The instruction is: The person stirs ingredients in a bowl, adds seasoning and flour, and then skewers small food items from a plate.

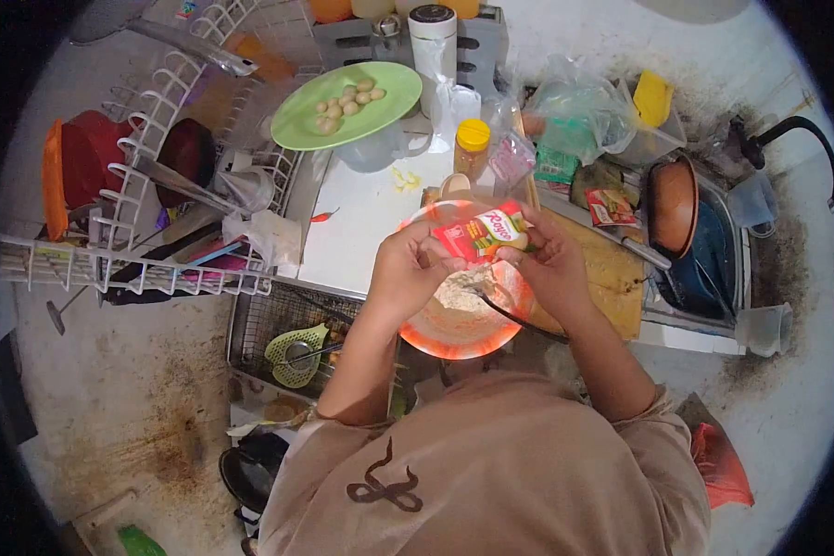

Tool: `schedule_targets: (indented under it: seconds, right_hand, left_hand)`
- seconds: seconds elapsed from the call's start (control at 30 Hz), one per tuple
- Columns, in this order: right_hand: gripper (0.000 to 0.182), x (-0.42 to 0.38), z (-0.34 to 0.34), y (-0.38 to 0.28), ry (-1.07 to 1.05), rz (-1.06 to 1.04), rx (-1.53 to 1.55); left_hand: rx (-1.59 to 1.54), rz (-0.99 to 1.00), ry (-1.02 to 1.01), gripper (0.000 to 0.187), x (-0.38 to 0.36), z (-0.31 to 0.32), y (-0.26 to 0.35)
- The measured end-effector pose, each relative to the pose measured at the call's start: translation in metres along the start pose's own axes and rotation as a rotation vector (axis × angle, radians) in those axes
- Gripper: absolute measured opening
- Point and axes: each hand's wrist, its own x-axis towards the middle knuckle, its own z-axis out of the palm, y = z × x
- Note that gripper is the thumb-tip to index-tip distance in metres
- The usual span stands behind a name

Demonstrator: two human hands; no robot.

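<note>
Left hand (pixel 406 269), right hand (pixel 556 259) pinch red sachet (pixel 482 233) above bowl (pixel 461 341). Judged step: opening; next calls for controlled tear.

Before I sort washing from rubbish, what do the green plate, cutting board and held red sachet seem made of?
Green plate: probably plastic, smooth, evenly coloured. Cutting board: likely wood, matte, tan with dark stains. Held red sachet: perhaps plastic film or foil laminate; glossy, printed.
</note>
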Motion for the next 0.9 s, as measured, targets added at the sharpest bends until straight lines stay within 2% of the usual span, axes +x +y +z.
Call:
schedule_targets:
  seconds: [0.1,0.2,0.3,0.4,0.5,0.6,0.7,0.8,0.9]
  right_hand:
    - [0.056,-0.002,-0.001,0.008,-0.035,-0.153,-0.035]
    - [0.059,-0.002,0.001,0.0,-0.026,-0.141,-0.271]
    - [0.061,-0.002,0.0,-0.007,-0.029,-0.041,-0.332]
    - [0.06,-0.007,0.007,-0.019,0.032,-0.206,-0.592]
    - [0.06,-0.007,0.004,-0.013,0.058,-0.213,-0.549]
    - [0.062,-0.005,0.0,-0.006,0.015,-0.183,-0.41]
    - [0.064,-0.004,0.001,-0.004,0.045,-0.195,-0.412]
    - [0.065,-0.007,0.002,-0.007,0.007,-0.115,-0.437]
    - [0.064,-0.004,0.002,-0.006,0.044,-0.139,-0.347]
  left_hand:
    - [-0.006,-0.01,0.02,0.037,0.0,0.003,0.005]
    - [-0.03,0.009,0.038,0.037,0.0,0.002,0.004]
    - [0.033,-0.041,0.006,0.033,0.0,-0.002,0.004]
    - [-0.032,-0.002,0.011,0.031,-0.001,0.001,0.006]
    - [0.07,-0.037,0.019,0.031,0.0,-0.003,-0.002]
    - [0.044,-0.014,0.025,0.032,0.0,-0.002,-0.001]
    - [0.085,-0.013,0.025,0.033,-0.001,-0.002,0.005]
    - [0.171,-0.008,0.117,0.035,-0.004,0.0,0.011]
    - [0.068,0.02,0.1,0.033,-0.004,-0.001,0.002]
